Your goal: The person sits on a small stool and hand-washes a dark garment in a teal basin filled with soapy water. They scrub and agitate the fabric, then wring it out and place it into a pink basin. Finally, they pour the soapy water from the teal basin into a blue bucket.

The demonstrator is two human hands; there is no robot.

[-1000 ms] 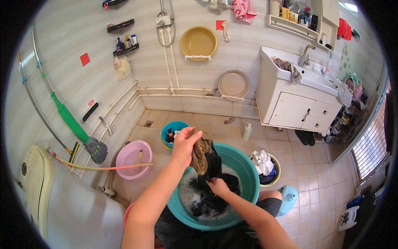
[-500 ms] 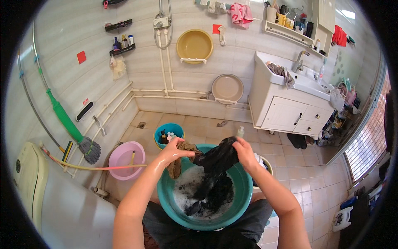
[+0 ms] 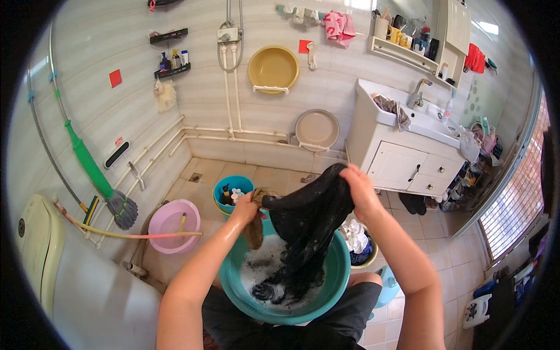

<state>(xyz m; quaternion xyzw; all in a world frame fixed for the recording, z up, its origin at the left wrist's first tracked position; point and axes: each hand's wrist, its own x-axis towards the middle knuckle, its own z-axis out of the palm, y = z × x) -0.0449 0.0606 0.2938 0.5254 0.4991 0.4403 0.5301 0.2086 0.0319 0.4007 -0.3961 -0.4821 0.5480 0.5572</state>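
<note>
the left hand (image 3: 248,210) grips some brown fabric (image 3: 253,234), while the right hand (image 3: 363,197) holds up an edge of a black garment (image 3: 312,204), which spans the gap between the hands. its lower part hangs into sudsy water (image 3: 254,265) in a teal basin (image 3: 228,280) between the person's legs (image 3: 357,303). beyond the left hand stands a blue bucket (image 3: 226,208) holding bottles (image 3: 235,196); further left, a hose (image 3: 122,235) crosses a pink basin (image 3: 160,243). white clothes (image 3: 354,236) sit in a small tub (image 3: 375,255) on the right.

red wall mark (image 3: 119,141): too small to read
pink cloth (image 3: 339,28): red print, not legible
white jug (image 3: 477,311): label too blurred
</note>
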